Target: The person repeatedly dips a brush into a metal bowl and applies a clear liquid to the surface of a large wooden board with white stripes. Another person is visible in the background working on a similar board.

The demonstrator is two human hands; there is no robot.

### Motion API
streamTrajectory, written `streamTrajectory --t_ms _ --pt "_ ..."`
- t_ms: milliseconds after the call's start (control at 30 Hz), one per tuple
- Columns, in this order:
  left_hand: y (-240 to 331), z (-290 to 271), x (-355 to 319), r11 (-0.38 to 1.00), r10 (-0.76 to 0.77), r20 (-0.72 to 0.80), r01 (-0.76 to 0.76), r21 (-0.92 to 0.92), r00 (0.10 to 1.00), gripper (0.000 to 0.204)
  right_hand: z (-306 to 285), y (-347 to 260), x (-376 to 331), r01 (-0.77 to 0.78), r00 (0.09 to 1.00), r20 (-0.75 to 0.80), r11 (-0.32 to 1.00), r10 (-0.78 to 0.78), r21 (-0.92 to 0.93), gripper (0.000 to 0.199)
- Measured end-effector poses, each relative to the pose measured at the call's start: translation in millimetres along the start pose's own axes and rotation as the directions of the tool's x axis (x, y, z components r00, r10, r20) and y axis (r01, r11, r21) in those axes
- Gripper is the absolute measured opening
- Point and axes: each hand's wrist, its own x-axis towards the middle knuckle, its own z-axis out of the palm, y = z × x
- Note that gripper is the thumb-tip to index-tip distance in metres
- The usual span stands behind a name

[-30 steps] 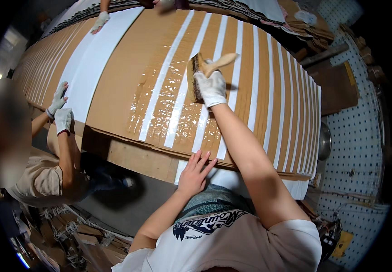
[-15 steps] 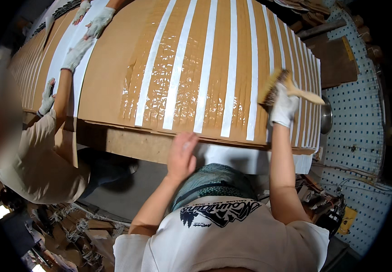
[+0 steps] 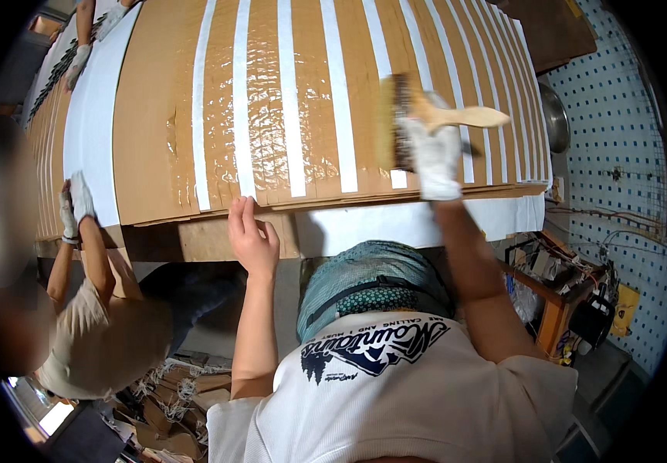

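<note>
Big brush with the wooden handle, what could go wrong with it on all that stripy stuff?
The brush, held in the gloved right hand, might snag an edge and shift the striped cardboard sheets. The shiny, wet-looking patch might smear if touched. And the bare left hand has its fingertips at the near edge, so it could perhaps get scratched.

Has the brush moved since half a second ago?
Yes, leftward: the brush, held in the right hand, is now farther from the metal bowl than it was then.
</note>
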Motion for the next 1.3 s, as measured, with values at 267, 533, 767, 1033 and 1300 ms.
streamTrajectory --t_ms 267,533,767,1033,1300 --pt "15 1 4 0.988 -0.052 0.014 0.05 0.149 0.999 0.039 -1 -78 -12 -0.027 0.994 0.078 0.879 0.073 -0.475 0.032" --pt "30 -5 21 0.942 -0.097 0.086 0.063 0.33 0.992 0.028 50 -40 -33 0.164 0.947 0.321 0.879 -0.014 -0.448 0.049" --pt "67 -3 33 0.873 -0.287 0.19 0.175 0.455 0.939 0.053 -114 -38 25 -0.148 0.983 0.015 0.846 0.18 -0.513 0.046" --pt "88 -1 47 0.794 -0.49 0.32 0.264 0.548 0.81 0.082 -54 -59 35 0.52 0.677 0.584 0.853 -0.447 0.051 0.023" --pt "70 3 40 0.785 -0.448 0.31 0.202 0.586 0.839 0.079 -32 -69 -30 0.901 0.295 0.891 0.41 -0.346 -0.139 0.027"
